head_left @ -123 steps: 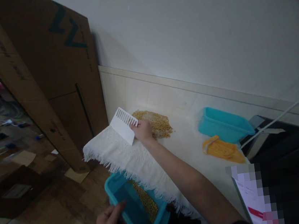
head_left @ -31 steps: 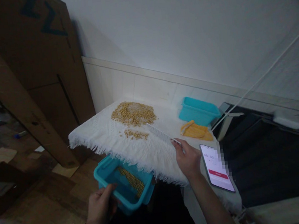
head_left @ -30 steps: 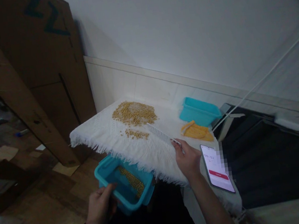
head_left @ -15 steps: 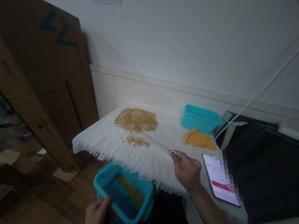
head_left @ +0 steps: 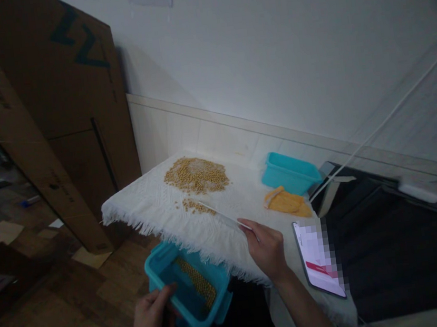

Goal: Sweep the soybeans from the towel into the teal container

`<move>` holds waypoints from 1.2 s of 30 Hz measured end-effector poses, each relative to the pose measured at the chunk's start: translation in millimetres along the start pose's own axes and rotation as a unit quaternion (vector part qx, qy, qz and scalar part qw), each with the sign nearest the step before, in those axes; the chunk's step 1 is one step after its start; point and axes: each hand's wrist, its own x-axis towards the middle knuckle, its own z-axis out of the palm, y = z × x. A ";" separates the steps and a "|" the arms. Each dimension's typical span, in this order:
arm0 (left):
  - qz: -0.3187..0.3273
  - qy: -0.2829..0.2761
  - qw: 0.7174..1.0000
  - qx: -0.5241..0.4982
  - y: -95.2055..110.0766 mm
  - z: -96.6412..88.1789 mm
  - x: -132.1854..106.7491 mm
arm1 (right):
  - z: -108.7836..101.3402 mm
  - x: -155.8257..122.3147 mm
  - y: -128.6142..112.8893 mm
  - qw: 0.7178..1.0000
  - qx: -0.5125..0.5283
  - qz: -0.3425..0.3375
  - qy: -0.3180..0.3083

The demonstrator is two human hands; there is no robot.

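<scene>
My left hand (head_left: 152, 316) is closed on the near left rim of a blue plastic bin (head_left: 198, 326), thumb over the edge. Soybeans (head_left: 202, 287) lie in a band on the bin's floor. The bin sits tilted below the fringed edge of a white cloth (head_left: 162, 223). My right hand (head_left: 265, 245) pinches a thin, straight white strip (head_left: 225, 217); its exact kind is unclear. The strip's far end is at a small cluster of soybeans (head_left: 192, 206) on the cloth. A larger soybean pile (head_left: 196, 176) lies just behind it.
A second blue bin (head_left: 290, 175) and a yellow cloth (head_left: 287, 203) are at the table's right, near a phone (head_left: 318, 260). A tall cardboard box (head_left: 75, 96) stands left. The wall (head_left: 266, 35) rises behind. A white cord (head_left: 381, 125) slants at right.
The strip's far end has moved left and toward me, onto the small soybean cluster. My left hand and the bin have shifted slightly right. The camera view has shifted a little.
</scene>
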 end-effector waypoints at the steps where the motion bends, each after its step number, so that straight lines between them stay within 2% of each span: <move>1: 0.000 -0.001 1.000 0.000 -0.2 -0.1 0.1 | -0.4 0.2 -0.4 1.000 0.004 0.004 -0.004; 6: 0.002 -0.005 1.000 -0.004 -1.2 -2.2 3.8 | -2.2 0.6 -1.6 1.000 -0.003 0.014 0.015; 10: 0.013 -0.015 1.000 -0.002 -2.3 -4.5 7.6 | -1.6 1.4 -1.3 1.000 0.002 0.009 -0.007; 12: 0.019 -0.015 1.000 0.001 -3.9 -5.5 8.8 | -3.4 2.0 -1.6 1.000 -0.007 0.008 0.002; 18: 0.022 -0.021 0.999 -0.013 -8.2 -7.4 8.9 | -23.3 -5.4 -8.7 0.994 -0.096 0.021 0.049; 23: 0.015 -0.008 1.000 -0.011 -8.9 -8.6 11.9 | -32.5 -17.8 -13.4 0.988 -0.146 0.032 0.032; 36: 0.020 -0.008 1.000 -0.003 -6.2 -10.9 12.8 | -36.5 -20.4 -22.7 0.990 -0.140 0.020 0.017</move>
